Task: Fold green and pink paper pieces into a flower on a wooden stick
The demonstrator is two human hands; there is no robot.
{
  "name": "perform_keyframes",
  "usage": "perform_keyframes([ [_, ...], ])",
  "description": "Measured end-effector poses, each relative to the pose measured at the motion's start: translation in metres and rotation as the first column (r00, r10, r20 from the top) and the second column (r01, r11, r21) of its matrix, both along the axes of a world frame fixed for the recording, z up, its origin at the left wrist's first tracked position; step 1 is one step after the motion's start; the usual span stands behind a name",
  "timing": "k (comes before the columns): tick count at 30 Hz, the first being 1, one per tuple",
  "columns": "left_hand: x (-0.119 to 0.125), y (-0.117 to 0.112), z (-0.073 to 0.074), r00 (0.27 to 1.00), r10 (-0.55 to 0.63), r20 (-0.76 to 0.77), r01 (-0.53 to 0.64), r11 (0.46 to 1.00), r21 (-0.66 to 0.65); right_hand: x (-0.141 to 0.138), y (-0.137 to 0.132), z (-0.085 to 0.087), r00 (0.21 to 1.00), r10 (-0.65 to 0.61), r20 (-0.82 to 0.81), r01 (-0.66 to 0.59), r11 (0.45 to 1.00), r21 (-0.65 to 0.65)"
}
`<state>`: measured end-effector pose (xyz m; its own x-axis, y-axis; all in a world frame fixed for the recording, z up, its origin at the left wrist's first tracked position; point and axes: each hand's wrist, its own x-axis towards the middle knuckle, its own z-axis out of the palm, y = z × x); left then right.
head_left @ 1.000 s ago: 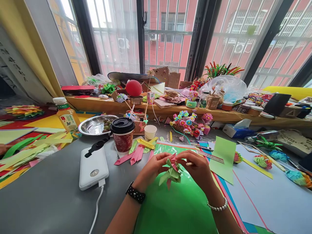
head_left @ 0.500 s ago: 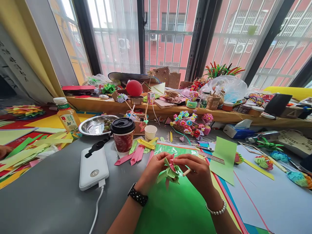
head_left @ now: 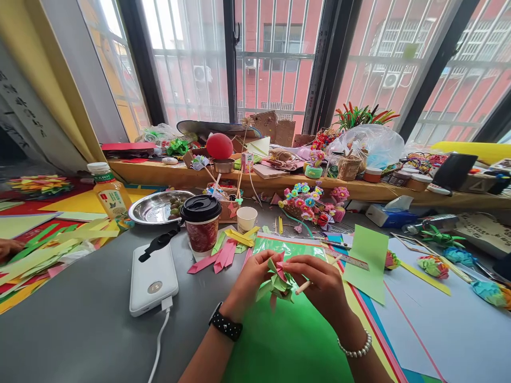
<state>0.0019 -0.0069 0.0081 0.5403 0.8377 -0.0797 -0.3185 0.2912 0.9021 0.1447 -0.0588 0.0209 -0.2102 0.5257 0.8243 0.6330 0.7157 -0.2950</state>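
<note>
Over a green sheet (head_left: 287,340), my left hand (head_left: 251,276) pinches the left side of a green and pink folded-paper flower (head_left: 279,284). The fingertips of my right hand (head_left: 319,276) are closed on a pink petal at the flower's upper right. That same hand also carries a thin wooden stick (head_left: 303,287), its rounded end poking out below the fingers and its other end above the knuckles. Pink folded paper strips (head_left: 225,255) and yellow strips (head_left: 243,236) lie just beyond my left hand.
Left of my arms are a white power bank (head_left: 154,279) with a cable, a lidded coffee cup (head_left: 200,226), a metal bowl (head_left: 139,210) and a juice bottle (head_left: 109,194). A light green card (head_left: 367,263) stands at right. Another person's hand (head_left: 10,249) shows at far left.
The stick in my right hand has tilted, and its upper end now shows above the knuckles. Both hands stay on the paper flower with only slight finger movement.
</note>
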Motion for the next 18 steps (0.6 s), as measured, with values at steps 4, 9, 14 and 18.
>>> perform_keyframes([
  [4,-0.0006,0.0005,0.0003,1.000,0.025,-0.001,-0.025,1.000,0.002,-0.0008,-0.0001,0.0004,1.000,-0.007,0.008,0.007,1.000,-0.020],
  [9,-0.0017,0.0003,0.0027,0.995,0.077,-0.070,-0.072,0.995,0.071,0.0012,0.0010,0.0004,1.000,-0.025,0.019,0.028,0.979,-0.202],
  [14,-0.0010,-0.0003,0.0049,0.987,0.108,-0.123,-0.098,0.992,0.081,0.0045,0.0019,0.0014,0.999,0.007,0.045,0.008,0.940,-0.340],
  [18,-0.0007,0.0009,0.0027,0.989,0.079,-0.127,-0.078,0.997,0.014,0.0037,0.0010,0.0011,1.000,-0.005,0.021,0.013,0.927,-0.376],
])
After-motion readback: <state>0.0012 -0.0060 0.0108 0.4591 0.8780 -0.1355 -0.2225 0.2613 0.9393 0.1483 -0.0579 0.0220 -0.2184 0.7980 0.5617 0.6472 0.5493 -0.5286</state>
